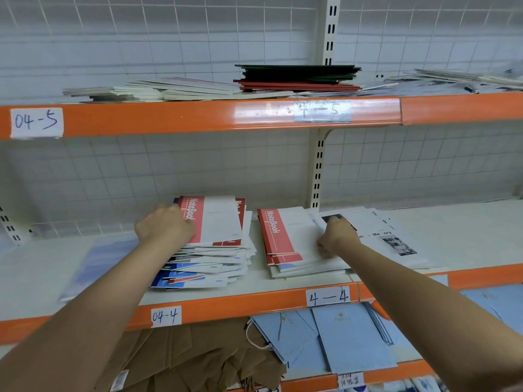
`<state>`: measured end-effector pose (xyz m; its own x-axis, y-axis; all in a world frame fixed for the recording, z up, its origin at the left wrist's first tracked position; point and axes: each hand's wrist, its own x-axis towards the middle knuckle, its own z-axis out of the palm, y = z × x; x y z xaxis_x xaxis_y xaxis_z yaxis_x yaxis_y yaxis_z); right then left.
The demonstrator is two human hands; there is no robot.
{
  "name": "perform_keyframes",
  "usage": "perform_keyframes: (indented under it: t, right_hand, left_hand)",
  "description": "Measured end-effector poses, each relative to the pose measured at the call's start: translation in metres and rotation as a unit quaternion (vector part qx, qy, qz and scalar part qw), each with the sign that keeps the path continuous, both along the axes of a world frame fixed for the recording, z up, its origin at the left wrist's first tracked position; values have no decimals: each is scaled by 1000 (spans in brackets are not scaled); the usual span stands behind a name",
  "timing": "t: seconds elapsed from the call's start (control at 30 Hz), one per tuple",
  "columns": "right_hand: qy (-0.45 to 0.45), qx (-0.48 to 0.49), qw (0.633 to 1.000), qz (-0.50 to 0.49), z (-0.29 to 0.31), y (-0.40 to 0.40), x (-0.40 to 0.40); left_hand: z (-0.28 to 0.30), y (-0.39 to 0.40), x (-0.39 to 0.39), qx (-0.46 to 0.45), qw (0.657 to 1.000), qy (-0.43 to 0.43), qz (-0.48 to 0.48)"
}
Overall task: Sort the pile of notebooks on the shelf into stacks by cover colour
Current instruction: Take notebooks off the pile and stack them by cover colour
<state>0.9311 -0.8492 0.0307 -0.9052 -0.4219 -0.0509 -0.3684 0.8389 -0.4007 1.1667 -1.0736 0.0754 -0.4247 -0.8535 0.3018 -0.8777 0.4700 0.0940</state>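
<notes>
A messy pile of notebooks (209, 261) with red and blue spines lies on the middle shelf (254, 301), topped by a red-and-white "NoteBook" (218, 219). My left hand (164, 227) grips the left edge of that top notebook, fingers curled over its red spine. To the right sits a smaller stack (294, 267) with a red-and-white notebook (283, 236) on top. My right hand (336, 236) rests on this stack's right side with curled fingers, pinching the notebook's edge. White notebooks with black photos (393, 239) lie further right.
The upper shelf (169, 117) carries flat white booklets (181, 90) and a stack of dark green and red folders (297, 77). A pale blue sheet (96, 264) lies left of the pile. Below are brown paper bags (186, 357) and light blue bags (348, 338).
</notes>
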Motion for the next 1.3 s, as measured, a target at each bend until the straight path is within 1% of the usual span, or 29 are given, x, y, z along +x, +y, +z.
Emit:
perform_keyframes:
  t: [0.03,0.13,0.27,0.47,0.57,0.63,0.67,0.7,0.77,0.8,0.87,0.93,1.0,1.03,1.07,1.1,1.13,1.17,1.2,1.23,1.27,1.3]
  right_hand:
    - [-1,3,1000,4,0,-1,1]
    - [-51,11,999,12,-1,-4,3]
    - [-59,58,996,20,1,-9,4]
    - [-96,87,991,38,13,-13,9]
    - [-158,11,987,26,12,-10,10]
    - [-174,-14,984,31,11,-9,11]
    - [-178,-49,982,35,9,-10,10]
    - [-193,-120,973,29,8,-11,7]
    - [-227,-293,929,3,9,-11,8]
    - [-240,-357,903,-3,12,-10,10]
    - [-242,-424,873,-1,17,-10,11]
    - [-248,-470,847,10,28,-13,16]
    - [-275,-510,815,23,37,-17,20]
    - [-293,-523,800,33,41,-19,22]
    - [-311,-530,788,48,45,-21,26]
    - [-328,-528,780,68,48,-23,29]
    - [-341,-518,779,91,50,-24,33]
    - [-349,-502,783,114,52,-26,37]
    - [-351,-484,790,134,53,-28,41]
    - [-348,-467,799,150,52,-29,45]
    - [-341,-451,809,162,51,-31,48]
    - [-327,-439,820,168,50,-31,50]
  left_hand:
    - [-2,-1,0,-9,1000,1,-8]
    - [-7,-2,-2,-31,999,-5,-29]
    - [-15,2,-4,-40,998,-16,-46]
    - [-17,11,-6,-27,999,-33,-32]
    - [-19,15,-9,-14,999,-32,-36]
    - [-19,15,-10,-6,998,-29,-51]
    - [-19,14,-10,-6,998,-31,-59]
    - [-18,12,-10,-7,997,-35,-68]
    - [-16,9,-10,-6,996,-45,-83]
    - [-13,8,-10,-3,995,-47,-85]
    - [-10,4,-11,5,996,-44,-83]
    - [-7,2,-13,18,996,-19,-84]
    - [-3,6,-18,62,990,66,-104]
    - [0,9,-22,99,979,129,-124]
    - [3,13,-26,147,959,196,-144]
    - [7,17,-31,215,926,266,-161]
    - [11,23,-37,306,874,337,-171]
    - [14,29,-42,407,802,400,-179]
    - [17,35,-47,483,731,447,-180]
    - [19,38,-51,518,685,482,-172]
    - [19,39,-54,521,673,501,-158]
    - [19,39,-55,508,682,506,-144]
